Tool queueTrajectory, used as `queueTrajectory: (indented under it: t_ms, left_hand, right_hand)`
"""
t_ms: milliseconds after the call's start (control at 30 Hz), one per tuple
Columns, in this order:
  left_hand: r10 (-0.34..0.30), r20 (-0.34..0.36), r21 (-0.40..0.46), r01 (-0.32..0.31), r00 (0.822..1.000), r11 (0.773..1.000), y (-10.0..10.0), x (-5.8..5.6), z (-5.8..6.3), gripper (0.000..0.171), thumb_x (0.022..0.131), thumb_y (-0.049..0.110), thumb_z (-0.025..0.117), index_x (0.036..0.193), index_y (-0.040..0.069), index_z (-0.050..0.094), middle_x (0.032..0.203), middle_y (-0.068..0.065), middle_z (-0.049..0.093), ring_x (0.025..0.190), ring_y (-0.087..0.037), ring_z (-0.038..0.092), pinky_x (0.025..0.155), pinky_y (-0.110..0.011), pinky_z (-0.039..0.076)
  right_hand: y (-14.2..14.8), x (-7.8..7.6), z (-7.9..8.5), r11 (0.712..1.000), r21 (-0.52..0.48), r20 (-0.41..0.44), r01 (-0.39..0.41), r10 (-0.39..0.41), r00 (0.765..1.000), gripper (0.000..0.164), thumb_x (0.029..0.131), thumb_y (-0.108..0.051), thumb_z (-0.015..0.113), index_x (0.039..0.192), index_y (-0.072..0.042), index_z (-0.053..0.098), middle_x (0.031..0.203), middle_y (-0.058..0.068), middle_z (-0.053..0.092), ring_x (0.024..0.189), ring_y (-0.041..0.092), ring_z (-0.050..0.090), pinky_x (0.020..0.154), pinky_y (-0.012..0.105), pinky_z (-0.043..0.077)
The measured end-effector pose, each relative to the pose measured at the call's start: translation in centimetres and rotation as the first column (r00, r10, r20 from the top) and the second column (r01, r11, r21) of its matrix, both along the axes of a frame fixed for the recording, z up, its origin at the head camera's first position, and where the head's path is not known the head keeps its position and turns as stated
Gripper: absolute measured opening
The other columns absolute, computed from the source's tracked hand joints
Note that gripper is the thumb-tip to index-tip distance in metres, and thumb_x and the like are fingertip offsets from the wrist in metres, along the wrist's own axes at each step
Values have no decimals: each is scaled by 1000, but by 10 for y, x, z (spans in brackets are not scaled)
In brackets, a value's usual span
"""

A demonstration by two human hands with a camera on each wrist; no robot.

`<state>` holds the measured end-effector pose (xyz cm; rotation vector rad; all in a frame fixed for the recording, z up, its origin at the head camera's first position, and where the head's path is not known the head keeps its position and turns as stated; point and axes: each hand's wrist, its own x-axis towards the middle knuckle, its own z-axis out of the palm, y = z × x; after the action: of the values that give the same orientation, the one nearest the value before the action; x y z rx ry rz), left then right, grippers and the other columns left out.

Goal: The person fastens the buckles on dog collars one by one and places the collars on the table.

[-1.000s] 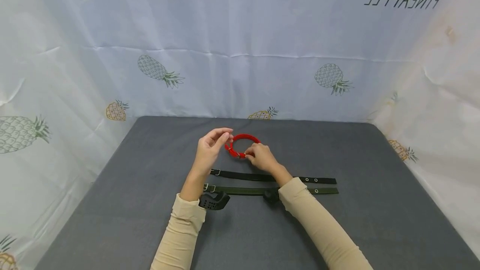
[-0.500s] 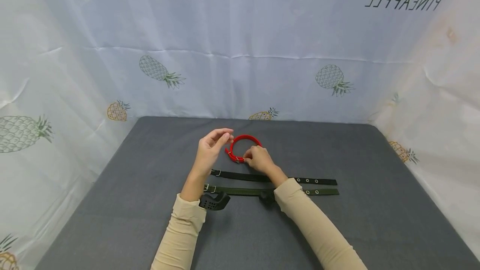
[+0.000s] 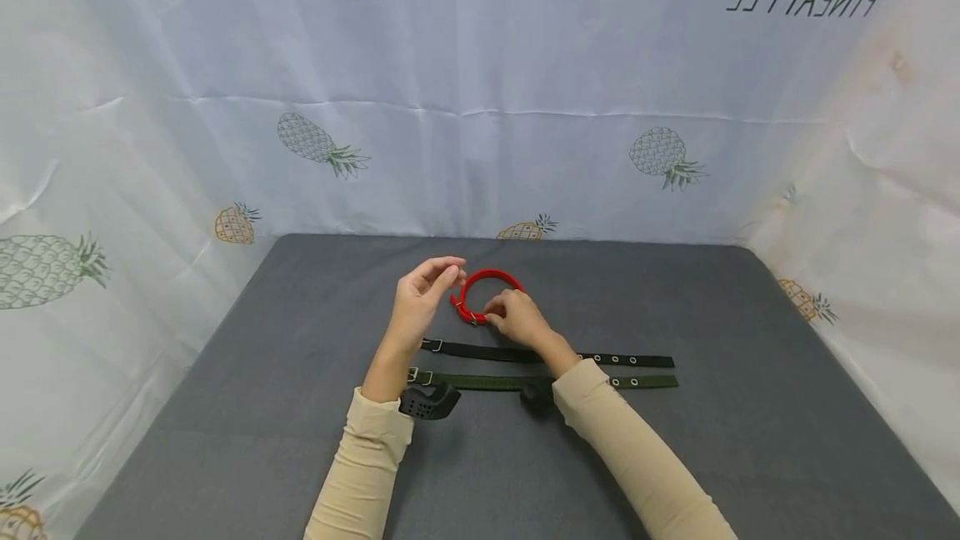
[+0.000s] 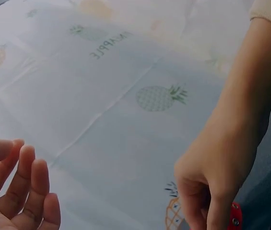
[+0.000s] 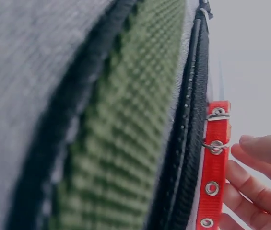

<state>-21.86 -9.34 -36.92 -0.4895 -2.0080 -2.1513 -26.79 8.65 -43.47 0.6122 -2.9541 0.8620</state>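
A red collar (image 3: 491,273) with a metal buckle and eyelets forms a closed ring on the dark grey table. In the right wrist view, its strap (image 5: 212,188) stands on edge. My right hand (image 3: 519,319) reaches down at the ring's near right side. Its fingertips (image 5: 236,167) lie along the collar's upper edge; the thumb sits above the strap, not wrapped over it. Beside the ring, on its left, my left hand (image 3: 420,294) is raised with nothing in it. Its thumb and forefinger tips meet, while the other fingers (image 4: 39,177) bend loosely.
Nearer to me, a black strap (image 3: 480,352) with eyelets and a green strap (image 3: 480,382) lie flat side by side, both partly under my right forearm. A white curtain (image 3: 465,173) printed with pineapples hangs behind the grey table (image 3: 300,440).
My right hand and the red collar shift slightly toward me during the first half second, then stay nearly still. The left hand keeps its place.
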Motion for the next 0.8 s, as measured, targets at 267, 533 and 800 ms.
queueTrajectory:
  t_ms: [267, 533, 800]
  left_hand:
    - [18, -62, -7, -19, 998, 1000, -4, -3, -2, 30, 98, 14, 56, 113, -10, 62, 89, 17, 67, 87, 1, 64, 86, -14, 52]
    - [8, 112, -227, 17, 994, 974, -16, -3, 0, 29, 98, 13, 56, 120, -5, 62, 101, -4, 70, 86, 4, 63, 101, -35, 50]
    - [0, 129, -384, 50, 992, 922, -33, -2, -17, 30, 99, 19, 55, 122, 1, 63, 119, -23, 64, 90, 5, 59, 85, -25, 50]
  right_hand:
    - [19, 10, 7, 991, -93, -23, -92, 90, 996, 15, 90, -12, 66, 100, -3, 73, 93, 12, 69, 83, 21, 63, 73, 32, 53]
    - [53, 25, 20, 976, -203, 61, -82, 96, 993, 20, 92, -14, 64, 108, -2, 71, 103, 15, 71, 92, 26, 66, 82, 38, 55]
    - [95, 36, 29, 971, -237, 94, -38, 62, 994, 28, 94, -15, 62, 116, 2, 66, 111, 18, 70, 98, 29, 66, 85, 40, 55]
